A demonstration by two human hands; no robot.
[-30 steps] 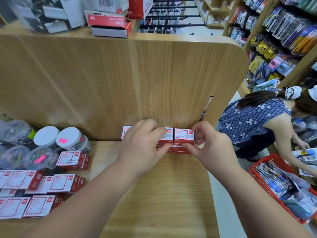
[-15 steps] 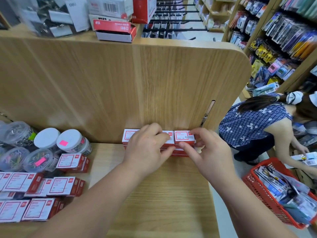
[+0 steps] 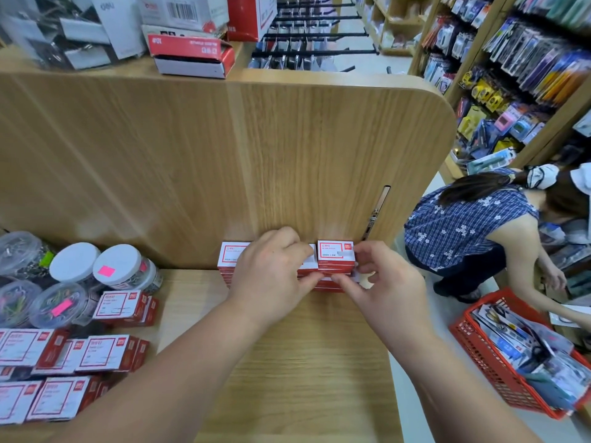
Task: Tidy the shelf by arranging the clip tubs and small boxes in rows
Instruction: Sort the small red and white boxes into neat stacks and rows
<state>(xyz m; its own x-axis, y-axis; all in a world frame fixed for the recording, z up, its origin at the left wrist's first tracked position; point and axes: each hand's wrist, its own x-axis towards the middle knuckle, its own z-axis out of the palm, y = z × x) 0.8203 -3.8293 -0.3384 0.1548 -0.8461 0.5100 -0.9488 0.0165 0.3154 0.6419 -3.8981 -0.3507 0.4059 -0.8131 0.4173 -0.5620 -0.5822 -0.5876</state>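
Right, the wooden shelf (image 3: 287,362) carries everything here, and its upright back panel (image 3: 224,161) is my straight edge, so I would use it to square the row. The stacks of small red-and-white boxes (image 3: 335,254) I am working on sit at twelve o'clock, pushed up against that panel near the shelf's right end. At nine o'clock the clip tubs (image 3: 120,270) with white lids stand clustered, and below them, toward eight o'clock, the loose boxes (image 3: 105,353) lie scattered at odd angles, not yet in rows.

My left hand (image 3: 271,276) lies over the middle stack, fingers curled down on its top and front, covering most of it. My right hand (image 3: 383,282) is pinching the rightmost stack, thumb at the low front edge and fingertips against its right side near the top box.

To do this step well, I judge the left hand should steady its stack as a stop while the right presses its stack sideways until the two touch with no gap. Press low as well as high, since a stack pushed only at the top could shear and spill. Then nudge both back so the faces line up flush, labels upward. The right stack stands close to the shelf's end, so I would push inward only.
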